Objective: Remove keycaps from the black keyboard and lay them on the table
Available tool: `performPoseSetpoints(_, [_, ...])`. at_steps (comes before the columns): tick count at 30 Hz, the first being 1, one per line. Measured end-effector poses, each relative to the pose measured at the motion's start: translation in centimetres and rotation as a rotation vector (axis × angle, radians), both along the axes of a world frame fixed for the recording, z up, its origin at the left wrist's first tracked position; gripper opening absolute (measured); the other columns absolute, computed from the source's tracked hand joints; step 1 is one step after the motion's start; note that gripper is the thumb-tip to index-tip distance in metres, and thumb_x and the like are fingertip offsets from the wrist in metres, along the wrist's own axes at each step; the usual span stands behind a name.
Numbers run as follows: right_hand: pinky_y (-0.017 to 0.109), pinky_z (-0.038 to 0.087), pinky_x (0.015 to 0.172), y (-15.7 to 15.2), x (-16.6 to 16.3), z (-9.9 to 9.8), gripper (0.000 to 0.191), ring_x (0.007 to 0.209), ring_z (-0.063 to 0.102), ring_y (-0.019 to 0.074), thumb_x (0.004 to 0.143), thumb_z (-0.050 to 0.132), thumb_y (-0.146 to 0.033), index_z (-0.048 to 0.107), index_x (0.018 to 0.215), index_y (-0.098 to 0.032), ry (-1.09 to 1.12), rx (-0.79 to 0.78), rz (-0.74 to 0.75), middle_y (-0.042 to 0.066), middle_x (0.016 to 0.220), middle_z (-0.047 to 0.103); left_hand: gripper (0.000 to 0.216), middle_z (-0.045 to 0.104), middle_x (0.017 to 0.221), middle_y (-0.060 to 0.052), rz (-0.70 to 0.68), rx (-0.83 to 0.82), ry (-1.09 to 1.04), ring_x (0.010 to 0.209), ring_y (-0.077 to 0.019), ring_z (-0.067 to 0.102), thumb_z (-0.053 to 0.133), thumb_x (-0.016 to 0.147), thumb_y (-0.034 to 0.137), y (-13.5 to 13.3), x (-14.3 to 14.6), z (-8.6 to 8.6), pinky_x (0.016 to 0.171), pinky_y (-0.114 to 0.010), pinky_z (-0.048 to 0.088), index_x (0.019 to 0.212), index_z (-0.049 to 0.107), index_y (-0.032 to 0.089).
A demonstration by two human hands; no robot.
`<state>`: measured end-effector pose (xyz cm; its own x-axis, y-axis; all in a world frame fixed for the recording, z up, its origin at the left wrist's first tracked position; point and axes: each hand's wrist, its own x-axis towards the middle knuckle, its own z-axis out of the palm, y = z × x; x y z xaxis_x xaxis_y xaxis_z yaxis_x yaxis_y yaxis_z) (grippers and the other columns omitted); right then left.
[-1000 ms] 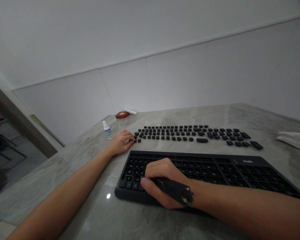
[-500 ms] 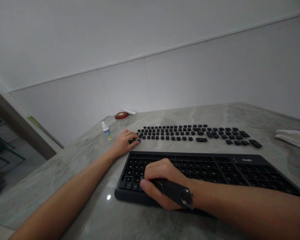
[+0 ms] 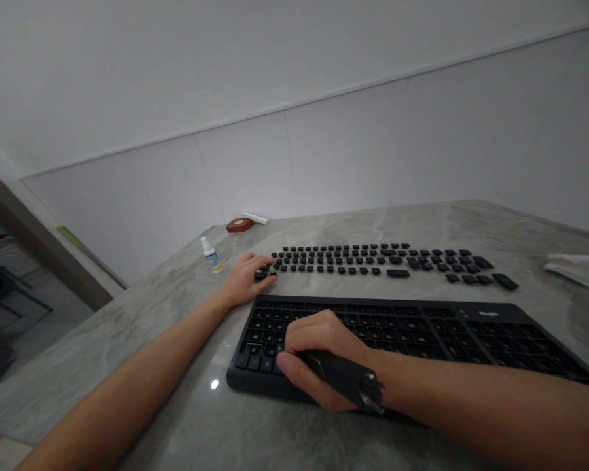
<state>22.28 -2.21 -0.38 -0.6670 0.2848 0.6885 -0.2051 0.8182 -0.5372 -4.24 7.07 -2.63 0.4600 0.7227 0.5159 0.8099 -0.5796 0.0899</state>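
Note:
A black keyboard base (image 3: pixel 471 327) without its keycaps lies across the near part of the grey marble table (image 3: pixel 186 418). Behind it, several loose black keycaps (image 3: pixel 373 258) are laid out in rows. My left hand (image 3: pixel 245 278) rests at the left end of those rows, fingers pinched on one keycap (image 3: pixel 264 275). My right hand (image 3: pixel 319 356) sits on the left part of the keyboard base, fingers wrapped round a black tool (image 3: pixel 346 379) whose tip is hidden under my fingers.
A small white spray bottle (image 3: pixel 211 255) stands left of the keycaps. A red-brown box (image 3: pixel 239 225) and a white stick lie at the table's far corner by the wall. A white cloth (image 3: pixel 576 269) lies at the right edge. The table's left edge drops to the floor.
My left hand has shifted slightly right along the end of the keycap rows and closed on a keycap. My right hand with the tool has stayed put.

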Motion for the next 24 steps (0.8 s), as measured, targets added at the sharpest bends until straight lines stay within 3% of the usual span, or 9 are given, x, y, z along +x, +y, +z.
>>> performPoseSetpoints(8, [0.023,0.034,0.05,-0.02,-0.03,0.16,0.035,0.049,0.039,0.0089,0.084,0.05,-0.017,0.032,0.055,-0.021,0.002,-0.005,0.0,-0.004,0.052,0.041,0.035,0.065,0.126,-0.007,0.008,-0.039,0.093,0.103,-0.0257,0.053,0.056,0.096,0.039,0.05,0.11,0.04,0.095,-0.043,0.045,0.125,0.062,0.021])
performPoseSetpoints(24, [0.023,0.033,0.049,0.12,-0.03,-0.15,0.034,0.049,0.039,0.009,0.085,0.051,-0.018,0.035,0.055,-0.02,0.015,0.005,0.005,-0.004,0.052,0.04,0.04,0.061,0.13,-0.008,0.013,-0.089,0.194,0.105,-0.0257,0.05,0.047,0.099,0.045,0.13,0.34,0.25,0.097,-0.043,0.043,0.126,0.063,0.019])
